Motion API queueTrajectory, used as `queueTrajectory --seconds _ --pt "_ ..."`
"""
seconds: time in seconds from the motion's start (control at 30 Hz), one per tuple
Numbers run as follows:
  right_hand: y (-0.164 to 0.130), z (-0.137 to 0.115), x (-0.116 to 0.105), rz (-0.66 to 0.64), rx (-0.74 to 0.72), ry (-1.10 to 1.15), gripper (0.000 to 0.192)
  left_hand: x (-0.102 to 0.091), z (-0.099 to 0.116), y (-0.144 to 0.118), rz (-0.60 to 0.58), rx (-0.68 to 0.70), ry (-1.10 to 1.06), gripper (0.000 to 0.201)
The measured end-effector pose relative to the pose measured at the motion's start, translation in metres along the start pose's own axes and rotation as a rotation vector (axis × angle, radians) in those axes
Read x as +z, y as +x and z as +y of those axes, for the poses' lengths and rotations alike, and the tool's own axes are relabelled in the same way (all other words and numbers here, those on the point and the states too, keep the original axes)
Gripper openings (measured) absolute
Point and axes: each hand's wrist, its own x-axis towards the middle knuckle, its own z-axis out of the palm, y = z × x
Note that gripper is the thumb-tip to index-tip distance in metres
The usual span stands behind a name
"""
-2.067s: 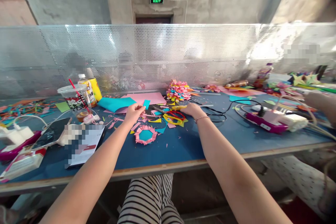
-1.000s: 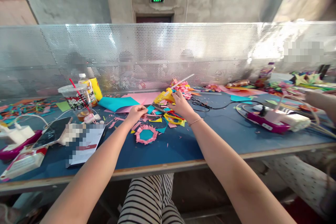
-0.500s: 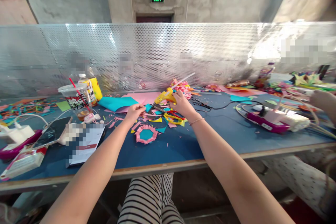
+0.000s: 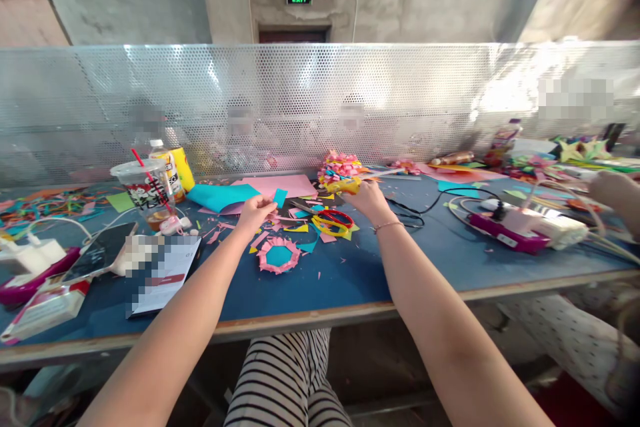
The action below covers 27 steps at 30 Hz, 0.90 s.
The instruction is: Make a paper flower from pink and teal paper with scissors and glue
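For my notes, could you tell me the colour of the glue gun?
Yellow: the glue gun at the right hand, head view.

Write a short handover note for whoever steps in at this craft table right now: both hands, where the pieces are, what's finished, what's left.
Left hand: pinching a small teal paper piece above the scraps.
Right hand: on the yellow glue gun, which lies low by the paper flower ball; its cord runs right.
Done: pink ring with teal centre lies on the blue table.
Scissors lie beside it.
Left: the teal piece is not attached to anything.
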Motion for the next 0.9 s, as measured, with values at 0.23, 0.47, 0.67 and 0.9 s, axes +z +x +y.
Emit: queueTrajectory --seconds 0.23,0.47,0.67,0.9 --pt "-0.002 0.03 0.007 -0.104 0.377 -0.095 0.042 -0.001 -0.003 0.002 0.009 0.006 -0.008 0.03" --pt "-0.009 -0.021 0.002 0.134 -0.004 0.217 0.03 0.001 -0.007 0.003 0.001 -0.016 -0.099 0.032" --pt "-0.034 -0.104 0.013 -0.272 -0.16 1.074 0.031 0.009 -0.006 -0.001 -0.01 -0.004 -0.148 0.032" --pt "-0.048 -0.126 0.023 -0.315 -0.011 1.48 0.029 0.018 -0.005 -0.005 -0.07 0.041 -0.088 0.032"
